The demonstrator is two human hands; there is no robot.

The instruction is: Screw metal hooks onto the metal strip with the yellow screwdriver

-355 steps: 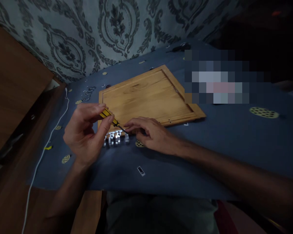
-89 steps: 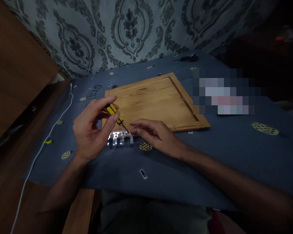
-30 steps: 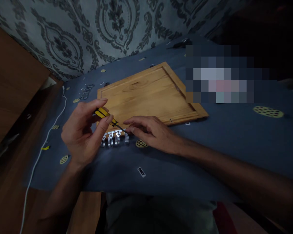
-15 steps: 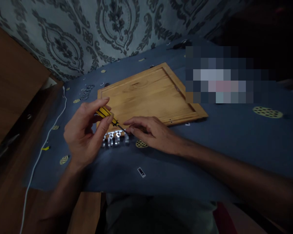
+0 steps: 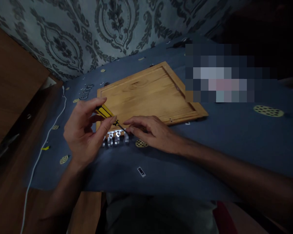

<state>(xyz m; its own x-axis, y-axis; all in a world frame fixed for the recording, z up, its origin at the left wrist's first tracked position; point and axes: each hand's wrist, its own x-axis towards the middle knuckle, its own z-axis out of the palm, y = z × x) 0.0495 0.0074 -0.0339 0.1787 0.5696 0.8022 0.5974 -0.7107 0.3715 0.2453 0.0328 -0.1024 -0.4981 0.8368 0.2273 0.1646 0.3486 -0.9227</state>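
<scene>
My left hand point(image 5: 84, 133) grips a yellow and black screwdriver point(image 5: 104, 111) by its handle, between thumb and fingers. Its thin shaft slants down to the right, the tip ending at the near edge of a wooden panel point(image 5: 146, 94) with a raised frame. Along that edge stand several shiny metal hooks point(image 5: 117, 136) in a row. My right hand point(image 5: 151, 131) rests by the panel's edge, its thumb and forefinger closed in close to the screwdriver's tip and the rightmost metal hook point(image 5: 126, 137). Whatever they pinch is hidden.
A blue patterned cloth point(image 5: 180, 172) covers the table. Small loose metal pieces point(image 5: 86, 91) lie left of the panel, and a dark tool point(image 5: 180, 43) lies at the back. A white cable point(image 5: 36, 159) runs down the left side. Patterned wallpaper point(image 5: 117, 26) rises behind.
My left thumb has slid forward along the screwdriver's handle, and the handle has turned slightly. My right hand and the panel stay in place.
</scene>
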